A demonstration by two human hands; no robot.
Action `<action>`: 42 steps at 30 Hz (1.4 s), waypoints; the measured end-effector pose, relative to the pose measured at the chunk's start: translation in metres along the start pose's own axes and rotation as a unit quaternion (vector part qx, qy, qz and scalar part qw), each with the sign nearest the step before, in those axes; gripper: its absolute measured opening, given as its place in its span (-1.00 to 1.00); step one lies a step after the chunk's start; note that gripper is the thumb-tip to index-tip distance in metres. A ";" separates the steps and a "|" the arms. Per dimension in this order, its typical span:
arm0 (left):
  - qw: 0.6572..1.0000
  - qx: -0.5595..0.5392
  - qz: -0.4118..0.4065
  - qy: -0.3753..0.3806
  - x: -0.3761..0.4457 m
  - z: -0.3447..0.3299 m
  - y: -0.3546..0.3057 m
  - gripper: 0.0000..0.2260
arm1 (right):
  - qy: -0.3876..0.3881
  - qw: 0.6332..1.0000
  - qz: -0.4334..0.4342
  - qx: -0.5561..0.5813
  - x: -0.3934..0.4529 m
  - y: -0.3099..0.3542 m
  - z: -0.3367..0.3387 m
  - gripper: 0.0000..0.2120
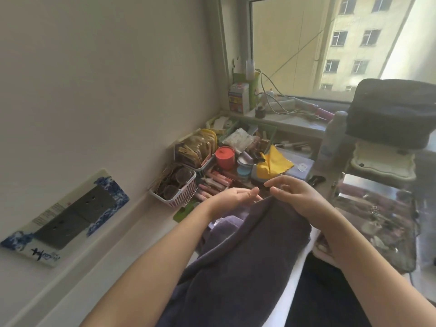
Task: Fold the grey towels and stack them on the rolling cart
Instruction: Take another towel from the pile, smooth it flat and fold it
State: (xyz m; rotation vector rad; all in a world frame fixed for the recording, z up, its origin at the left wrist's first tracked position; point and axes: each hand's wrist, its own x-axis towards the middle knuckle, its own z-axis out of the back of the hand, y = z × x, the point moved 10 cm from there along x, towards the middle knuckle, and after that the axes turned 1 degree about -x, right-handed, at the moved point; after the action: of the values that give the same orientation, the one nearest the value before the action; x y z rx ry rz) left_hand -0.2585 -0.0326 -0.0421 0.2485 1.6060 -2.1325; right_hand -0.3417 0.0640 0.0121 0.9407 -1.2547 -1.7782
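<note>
A dark grey towel (243, 251) hangs lengthwise between my forearms, from my hands down to the bottom of the view. My right hand (297, 197) pinches its top edge between thumb and fingers. My left hand (236, 197) is just left of that edge with fingers half curled; whether it holds the cloth is hidden. A second grey towel (224, 228) peeks out under my left wrist. No rolling cart is in sight.
Behind my hands lies a cluttered surface: a pink basket (177, 190) of glasses, a red lidded jar (225, 156), a yellow cloth (276, 164), tubes and packets. A clear pouch (377, 218) and a black bag (391, 112) stand right. The wall with an outlet (70, 215) is left.
</note>
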 end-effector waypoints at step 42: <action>0.809 -0.198 0.060 -0.551 -0.259 0.171 0.114 -0.57 | 0.035 0.994 0.089 -0.054 -0.037 0.072 -0.172 -0.64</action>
State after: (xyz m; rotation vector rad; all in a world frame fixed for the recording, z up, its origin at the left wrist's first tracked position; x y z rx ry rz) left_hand 0.0431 -0.1545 0.0170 -0.8538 1.1588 -1.2833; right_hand -0.1621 0.0094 0.0435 0.7976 -1.1481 -1.6434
